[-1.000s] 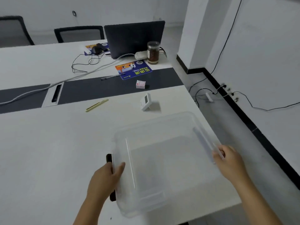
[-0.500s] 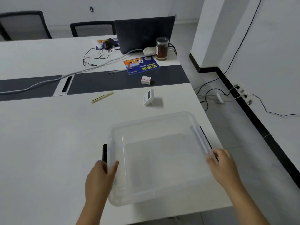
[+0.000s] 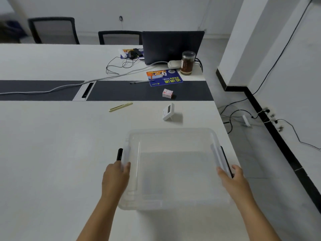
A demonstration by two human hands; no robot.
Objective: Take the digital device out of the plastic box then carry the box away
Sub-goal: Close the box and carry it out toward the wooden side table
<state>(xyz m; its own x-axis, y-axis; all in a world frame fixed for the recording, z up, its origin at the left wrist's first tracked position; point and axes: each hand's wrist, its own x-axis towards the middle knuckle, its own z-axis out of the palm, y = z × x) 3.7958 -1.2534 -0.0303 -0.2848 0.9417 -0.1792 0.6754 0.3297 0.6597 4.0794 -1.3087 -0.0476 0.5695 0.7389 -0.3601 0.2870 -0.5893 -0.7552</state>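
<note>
You are gripping the plastic box (image 3: 173, 167) low and right of centre in the frame, your left hand (image 3: 115, 178) clamping its left rim with the thumb curled inside, your right hand (image 3: 231, 179) wrapping fingers round the right rim beside its black latch. The box is sitting close to the right edge of the table (image 3: 52, 153), with bare tabletop lying open to the left. The digital device (image 3: 168, 112) is standing propped just above the box, apart from it. Further up, a blue card (image 3: 165, 80) is showing print too small to read. Since a second ago the box is lying squarer and flatter.
</note>
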